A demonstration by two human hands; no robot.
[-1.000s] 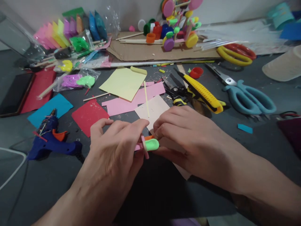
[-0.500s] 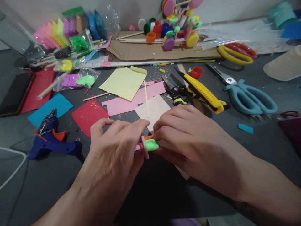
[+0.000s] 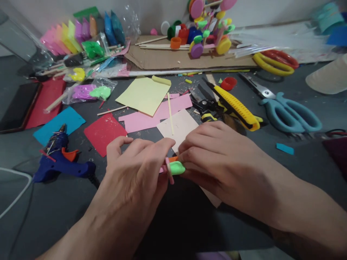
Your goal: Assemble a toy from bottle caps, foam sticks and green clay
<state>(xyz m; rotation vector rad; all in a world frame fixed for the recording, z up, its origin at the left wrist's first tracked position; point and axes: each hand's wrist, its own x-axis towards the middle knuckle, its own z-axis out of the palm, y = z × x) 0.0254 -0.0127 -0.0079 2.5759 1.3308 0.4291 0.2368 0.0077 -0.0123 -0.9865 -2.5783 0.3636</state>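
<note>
Between my hands is a small craft piece with a green clay lump, an orange part beside it and a thin pink strip standing crosswise. My left hand is closed on the pink end of the piece; most of that end is hidden behind the fingers. With fingertips pinched, my right hand holds the green and orange end. Beneath the right hand lies a pale pink paper sheet, with a thin cream stick across its upper part.
A blue glue gun lies at left by red paper and blue paper. Yellow paper, a yellow cutter and blue-handled scissors lie beyond my hands. Farther back are cardboard and a colourful clay-and-stick model.
The whole view has shifted slightly, so everything sits a little farther right. Both hands keep the same hold on the craft piece.
</note>
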